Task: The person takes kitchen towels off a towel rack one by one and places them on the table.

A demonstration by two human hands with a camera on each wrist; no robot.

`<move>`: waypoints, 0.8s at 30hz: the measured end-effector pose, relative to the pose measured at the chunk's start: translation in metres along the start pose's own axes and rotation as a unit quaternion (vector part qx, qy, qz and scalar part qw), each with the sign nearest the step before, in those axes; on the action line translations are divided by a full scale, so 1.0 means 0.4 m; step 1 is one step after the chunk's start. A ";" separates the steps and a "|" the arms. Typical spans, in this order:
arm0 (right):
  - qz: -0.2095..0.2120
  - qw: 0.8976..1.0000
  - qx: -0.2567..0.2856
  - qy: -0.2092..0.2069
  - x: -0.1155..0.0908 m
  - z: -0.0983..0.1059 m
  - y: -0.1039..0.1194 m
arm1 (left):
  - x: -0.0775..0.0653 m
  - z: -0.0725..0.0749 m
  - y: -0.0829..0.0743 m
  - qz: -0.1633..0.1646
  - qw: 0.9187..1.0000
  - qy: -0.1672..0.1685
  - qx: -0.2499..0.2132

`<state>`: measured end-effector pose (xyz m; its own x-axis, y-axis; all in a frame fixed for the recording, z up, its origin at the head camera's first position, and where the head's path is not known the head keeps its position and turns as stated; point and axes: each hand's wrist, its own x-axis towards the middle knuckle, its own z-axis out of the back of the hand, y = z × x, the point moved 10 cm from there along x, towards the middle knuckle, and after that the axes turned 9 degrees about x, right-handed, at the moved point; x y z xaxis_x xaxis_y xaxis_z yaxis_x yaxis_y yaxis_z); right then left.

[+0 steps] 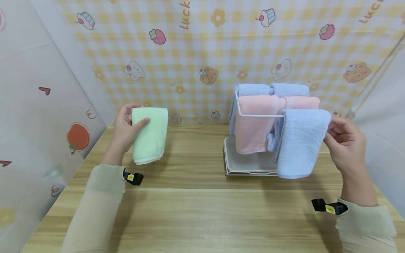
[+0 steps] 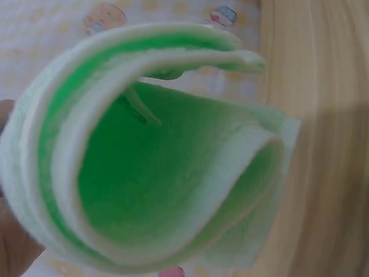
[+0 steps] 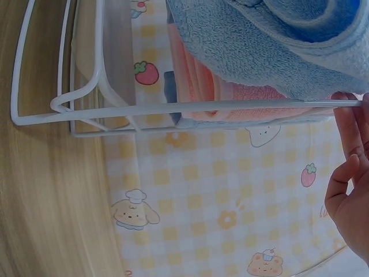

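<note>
Rack (image 1: 259,115) bears a front blue towel (image 1: 303,147), long axis near vertical, hem down. Well left, a folded green towel (image 1: 152,140) stands lengthwise upright, pinched by the left hand (image 1: 124,131). Right hand (image 1: 349,149) reaches the blue towel's side; grip unclear.

table (image 1: 196,221): we see pale wood, grain running side to side
backdrop (image 1: 185,70): we find yellow-white checks, printed strawberries (image 1: 157,36), bears (image 1: 209,75), flowers (image 1: 218,17)
left sheet (image 1: 28,116): we see white, with red hearts (image 1: 45,91)
right sheet (image 1: 384,116): we see it pale
</note>
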<state>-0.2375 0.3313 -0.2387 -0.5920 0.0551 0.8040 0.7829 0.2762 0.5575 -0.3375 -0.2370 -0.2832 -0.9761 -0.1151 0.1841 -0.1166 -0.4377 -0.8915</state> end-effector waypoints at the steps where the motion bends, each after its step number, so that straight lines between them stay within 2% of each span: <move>1: 0.001 1.000 -0.001 0.000 0.000 0.000 -0.001 | 0.006 -0.001 0.018 0.009 1.000 0.005 0.006; 5: 0.001 1.000 0.002 0.002 0.000 -0.001 -0.004 | 0.022 -0.010 0.089 0.049 0.998 0.025 0.025; 8: -0.001 1.000 0.000 0.002 0.000 -0.001 -0.007 | 0.033 -0.016 0.128 0.063 0.997 0.035 0.032; 16: -0.002 1.000 -0.015 -0.002 0.000 0.002 -0.007 | 0.070 -0.027 0.159 0.051 0.997 0.054 0.026; 24: -0.003 1.000 -0.014 0.001 -0.001 0.000 -0.004 | 0.100 -0.035 0.217 0.075 0.994 0.072 0.030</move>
<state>-0.2384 0.3310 -0.2399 -0.5968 0.0519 0.8007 0.7841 0.2496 0.5683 -0.3892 -0.2670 -0.3589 -0.9983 -0.0568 -0.0138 0.0393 -0.4785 -0.8772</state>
